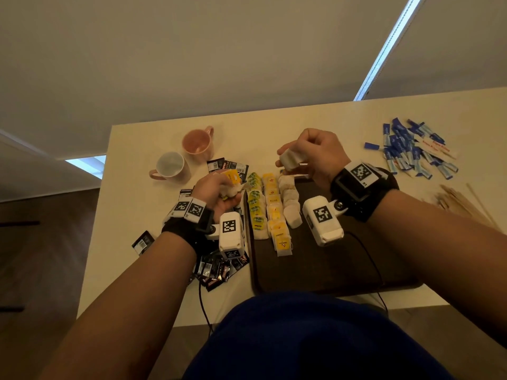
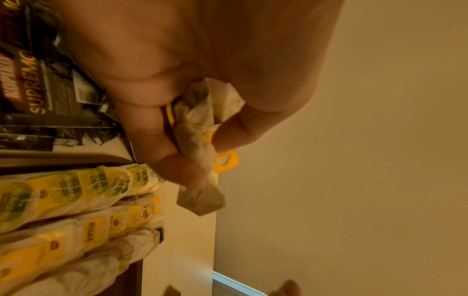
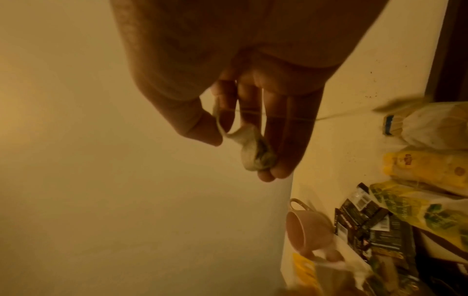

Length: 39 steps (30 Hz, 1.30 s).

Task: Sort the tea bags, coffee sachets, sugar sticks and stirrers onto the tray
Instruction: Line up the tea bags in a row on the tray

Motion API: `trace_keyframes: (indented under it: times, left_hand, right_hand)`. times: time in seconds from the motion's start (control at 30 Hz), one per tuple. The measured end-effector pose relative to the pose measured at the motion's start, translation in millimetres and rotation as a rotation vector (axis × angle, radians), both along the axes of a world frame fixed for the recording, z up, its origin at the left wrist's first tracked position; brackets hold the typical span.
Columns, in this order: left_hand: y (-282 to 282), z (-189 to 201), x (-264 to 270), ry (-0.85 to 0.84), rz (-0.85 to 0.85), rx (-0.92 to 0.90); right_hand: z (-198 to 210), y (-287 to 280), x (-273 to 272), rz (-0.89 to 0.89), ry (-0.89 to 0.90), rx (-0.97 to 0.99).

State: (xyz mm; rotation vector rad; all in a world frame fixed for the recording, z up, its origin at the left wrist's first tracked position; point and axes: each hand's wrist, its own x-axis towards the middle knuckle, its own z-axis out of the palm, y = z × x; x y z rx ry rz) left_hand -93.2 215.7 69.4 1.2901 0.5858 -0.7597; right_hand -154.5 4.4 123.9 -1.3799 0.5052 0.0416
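Left hand point(image 1: 219, 194) grips tea bags point(image 2: 202, 128) beside mugs point(image 1: 196, 142) and coffee sachets point(image 1: 229, 165).

Dim, warm yellow light; both wrist views soft and blurred, edges stretched

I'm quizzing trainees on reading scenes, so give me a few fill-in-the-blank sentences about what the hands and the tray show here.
1. The right hand pinches one ____.
2. On the tray, the tea bags lie in ____ rows.
3. The left hand grips a bunch of tea bags with ____ tags.
4. The blue sugar sticks lie on the table, ____ the tray.

Missing words: tea bag; three; yellow; off
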Motion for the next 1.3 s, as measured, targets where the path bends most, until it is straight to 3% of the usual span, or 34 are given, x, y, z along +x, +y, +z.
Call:
trace_keyframes:
  times: [0.07, 0.13, 0.3, 0.37, 0.5, 0.7, 0.93, 1.3]
  left_hand:
    - [-5, 5, 1, 0.017, -0.057, -0.007]
    - [-11, 14, 1, -0.083, -0.232, 0.104]
    - [-23, 27, -9, -0.669, -0.385, 0.461]
    - [-25, 30, -12, -0.826, -0.49, 0.44]
    - [-32, 41, -16, -0.944, -0.575, 0.404]
    - [-41, 46, -23, -0.908, -0.442, 0.405]
    - [-54, 55, -30, -0.859, -0.437, 0.424]
    - [-68, 70, -38, -0.957, -0.444, 0.365]
  right_hand:
    - [-5, 5, -2, 0.054, 0.024, -0.043]
    - [-9, 10, -3, 0.098, 0.03, -0.108]
    - [-12, 13, -4, 0.14, 0.033, -0.19]
    - [-10, 13, -2, 0.149, 0.022, -0.195]
    - [-3, 17, -1, 0.099, -0.002, -0.167]
    - [5, 18, -8, 0.023, 0.045, 0.038]
    - [-1, 7, -26, 0.068, -0.078, -0.361]
    - [10, -15, -42, 0.08, -0.129, -0.28]
